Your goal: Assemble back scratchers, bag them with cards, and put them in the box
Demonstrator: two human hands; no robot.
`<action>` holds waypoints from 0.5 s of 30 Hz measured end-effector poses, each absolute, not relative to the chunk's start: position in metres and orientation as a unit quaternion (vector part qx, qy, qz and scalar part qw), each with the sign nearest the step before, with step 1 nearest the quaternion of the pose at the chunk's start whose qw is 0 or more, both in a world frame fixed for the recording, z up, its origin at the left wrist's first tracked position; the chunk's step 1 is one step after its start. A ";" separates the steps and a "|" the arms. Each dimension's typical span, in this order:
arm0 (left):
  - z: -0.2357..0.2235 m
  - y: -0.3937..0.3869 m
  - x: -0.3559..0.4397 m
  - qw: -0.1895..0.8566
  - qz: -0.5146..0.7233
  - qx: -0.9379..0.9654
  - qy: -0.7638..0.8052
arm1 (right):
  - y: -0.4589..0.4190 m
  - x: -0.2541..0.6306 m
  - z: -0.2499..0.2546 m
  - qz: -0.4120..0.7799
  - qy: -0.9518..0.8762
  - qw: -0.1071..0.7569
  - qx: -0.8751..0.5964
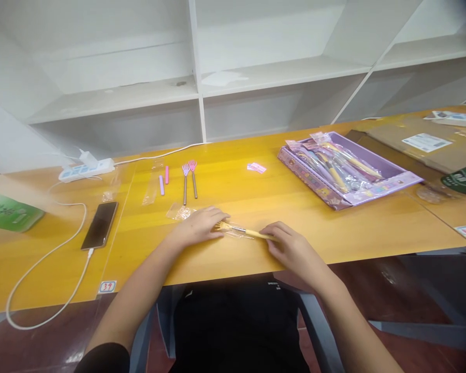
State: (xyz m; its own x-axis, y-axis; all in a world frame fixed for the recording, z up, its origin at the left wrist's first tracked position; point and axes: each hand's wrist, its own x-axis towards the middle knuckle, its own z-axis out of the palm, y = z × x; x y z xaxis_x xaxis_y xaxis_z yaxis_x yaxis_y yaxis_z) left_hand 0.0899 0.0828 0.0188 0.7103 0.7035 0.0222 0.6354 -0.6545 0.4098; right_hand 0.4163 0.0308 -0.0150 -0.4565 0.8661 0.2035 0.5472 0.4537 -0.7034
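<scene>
Between my hands, just above or on the yellow table (202, 267), lies a yellow back scratcher (252, 233) with a short metal shaft and clear film about it. My left hand (204, 226) closes on its claw end, partly covering the claw. Fingers of my right hand (289, 244) pinch the handle's other end. Beyond my left hand are a purple claw (185, 170) and a pink claw (193, 166), each on a metal rod. Beside them rest a purple handle tube (161, 185) and a pink handle tube (166, 175).
A purple display box (336, 199) at right holds several wrapped scratchers. Small cards (257, 168) lie mid-table. Left are a charging phone (100, 226), its white cable (42, 254), a power strip (87, 169) and a green package (11, 212). A cardboard box (404, 129) sits far right; shelves stand behind.
</scene>
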 end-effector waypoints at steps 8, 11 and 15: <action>0.013 0.076 0.100 0.204 0.131 0.905 0.349 | 0.032 0.413 -0.016 0.255 -0.815 0.300 -0.424; 0.010 0.075 0.102 0.205 0.151 0.906 0.339 | 0.032 0.413 -0.013 0.237 -0.824 0.304 -0.416; 0.002 0.075 0.106 0.209 0.187 0.903 0.326 | 0.031 0.408 -0.006 0.231 -0.829 0.312 -0.403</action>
